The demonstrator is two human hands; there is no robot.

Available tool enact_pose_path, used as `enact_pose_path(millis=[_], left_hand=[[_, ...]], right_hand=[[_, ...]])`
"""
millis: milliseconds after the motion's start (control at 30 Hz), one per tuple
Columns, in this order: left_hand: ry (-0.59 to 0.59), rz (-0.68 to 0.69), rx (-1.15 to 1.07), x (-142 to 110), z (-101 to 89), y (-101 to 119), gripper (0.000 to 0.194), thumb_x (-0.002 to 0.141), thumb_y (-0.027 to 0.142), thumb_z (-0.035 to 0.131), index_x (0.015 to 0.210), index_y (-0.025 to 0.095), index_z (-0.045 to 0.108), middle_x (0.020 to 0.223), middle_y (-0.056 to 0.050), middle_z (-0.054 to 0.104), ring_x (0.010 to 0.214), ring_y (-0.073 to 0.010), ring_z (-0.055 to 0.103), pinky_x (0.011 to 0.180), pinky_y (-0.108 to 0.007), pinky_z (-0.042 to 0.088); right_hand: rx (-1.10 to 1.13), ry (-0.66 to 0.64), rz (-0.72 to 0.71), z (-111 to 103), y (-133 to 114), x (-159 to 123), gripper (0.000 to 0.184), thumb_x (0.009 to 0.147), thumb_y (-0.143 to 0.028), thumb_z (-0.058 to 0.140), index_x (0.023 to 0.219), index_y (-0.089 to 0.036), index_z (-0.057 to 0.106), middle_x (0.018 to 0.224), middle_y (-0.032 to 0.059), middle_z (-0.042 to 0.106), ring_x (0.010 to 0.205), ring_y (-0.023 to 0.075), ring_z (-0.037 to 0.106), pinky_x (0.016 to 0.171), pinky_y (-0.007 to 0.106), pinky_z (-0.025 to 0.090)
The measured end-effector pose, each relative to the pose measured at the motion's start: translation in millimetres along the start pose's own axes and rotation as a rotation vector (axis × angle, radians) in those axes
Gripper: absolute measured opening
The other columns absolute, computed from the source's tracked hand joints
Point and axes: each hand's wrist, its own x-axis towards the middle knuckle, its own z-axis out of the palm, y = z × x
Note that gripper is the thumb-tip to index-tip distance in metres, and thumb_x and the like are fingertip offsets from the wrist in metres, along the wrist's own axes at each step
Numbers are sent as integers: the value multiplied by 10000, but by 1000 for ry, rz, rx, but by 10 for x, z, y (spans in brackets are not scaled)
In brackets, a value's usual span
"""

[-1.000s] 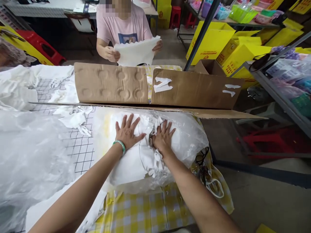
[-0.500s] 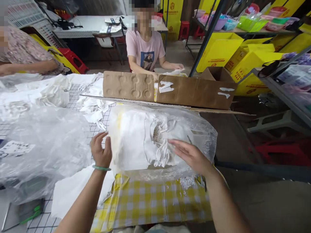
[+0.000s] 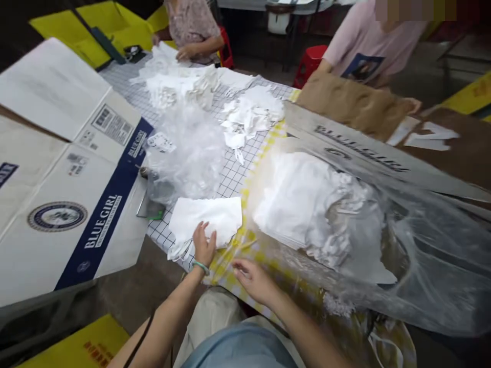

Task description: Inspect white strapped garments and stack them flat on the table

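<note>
At the table's near edge, my left hand (image 3: 204, 244), with a green bangle at the wrist, has its fingers apart over a stack of flat white fabric pieces (image 3: 209, 217). Whether the fingertips press on the stack I cannot tell. My right hand (image 3: 255, 280) hovers over the yellow checked cloth (image 3: 233, 273), fingers loosely bent and apart, holding nothing. To its right, a larger pile of white fabric pieces (image 3: 295, 197) with ruffled edges lies on a clear plastic bag (image 3: 433, 260).
A Blue Girl carton (image 3: 72, 189) stands at the left. Crumpled clear plastic (image 3: 187, 153) and loose white fabric (image 3: 253, 115) lie farther back. An upright cardboard divider (image 3: 356, 138) borders the right pile. Two co-workers sit across the table; one handles white fabric (image 3: 169, 64).
The view has swung left. My hands have moved from over the large fabric pile to the smaller stack on the left, my left hand now at that stack.
</note>
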Motion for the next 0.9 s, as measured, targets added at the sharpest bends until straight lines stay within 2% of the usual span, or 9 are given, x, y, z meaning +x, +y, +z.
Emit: enact_pose_path(millis=[67, 133, 200, 300, 467, 533, 600, 767, 900], left_hand=[[131, -260, 39, 254, -328, -510, 279, 791, 284, 531, 1042, 169, 575, 1193, -148, 575, 1223, -285, 489, 1074, -477, 350], [203, -447, 49, 546, -610, -968, 231, 760, 265, 527, 961, 167, 587, 1075, -134, 612, 1103, -283, 563, 1009, -477, 412], [220, -512, 34, 797, -792, -1303, 213, 752, 273, 523, 928, 172, 591, 1008, -113, 628, 995, -262, 604, 950, -458, 456], [163, -492, -41, 1041, -856, -1556, 217, 743, 309, 557, 909, 177, 604, 960, -86, 649, 897, -223, 620, 898, -407, 485], [-7, -348, -181, 1232, -664, -1654, 410, 681, 415, 657, 993, 152, 618, 884, -62, 640, 776, -184, 595, 784, -334, 499], [-23, -309, -185, 1286, -597, -1661, 455, 645, 426, 691, 1003, 155, 617, 828, -35, 620, 726, -170, 572, 727, -309, 488], [12, -272, -137, 1336, -566, -1645, 409, 645, 411, 692, 964, 166, 619, 745, -3, 578, 668, -158, 539, 677, -291, 468], [173, -14, 72, 1438, -580, -1531, 178, 695, 333, 634, 792, 185, 609, 745, -5, 538, 647, -144, 503, 688, -278, 441], [90, -18, 159, 1491, -582, -1485, 206, 674, 320, 664, 832, 202, 606, 697, 8, 558, 631, -153, 518, 681, -276, 427]], right_hand=[[-87, 91, 1, 299, 232, 392, 274, 823, -208, 519, 1059, -193, 659, 1068, 88, 684, 1017, 225, 631, 944, 408, 483], [-172, 258, -50, 427, 380, 787, 272, 808, -174, 498, 1038, -188, 643, 1017, 94, 658, 982, 217, 611, 918, 399, 486], [-258, 426, -118, 428, 435, 1148, 263, 813, -164, 469, 1026, -180, 622, 996, 102, 620, 957, 213, 582, 895, 385, 481], [-374, 608, -118, 333, 415, 1564, 243, 830, -192, 462, 1032, -155, 592, 1013, 122, 580, 926, 216, 550, 864, 375, 464], [-531, 717, 40, 278, 374, 1906, 347, 799, -345, 589, 1067, -123, 583, 959, 106, 587, 902, 231, 527, 837, 361, 421], [-564, 758, 74, 309, 386, 1971, 399, 786, -388, 614, 1097, -141, 576, 948, 86, 593, 900, 229, 523, 817, 345, 403], [-577, 794, 86, 348, 408, 2019, 379, 779, -395, 622, 1077, -164, 582, 930, 66, 598, 874, 218, 521, 780, 325, 385], [-762, 832, -74, 427, 464, 2077, 113, 814, -319, 576, 814, -207, 594, 885, 49, 607, 874, 218, 502, 806, 340, 331], [-863, 818, -195, 448, 461, 2080, 53, 828, -254, 542, 816, -210, 570, 881, 49, 631, 909, 233, 506, 861, 379, 303]])
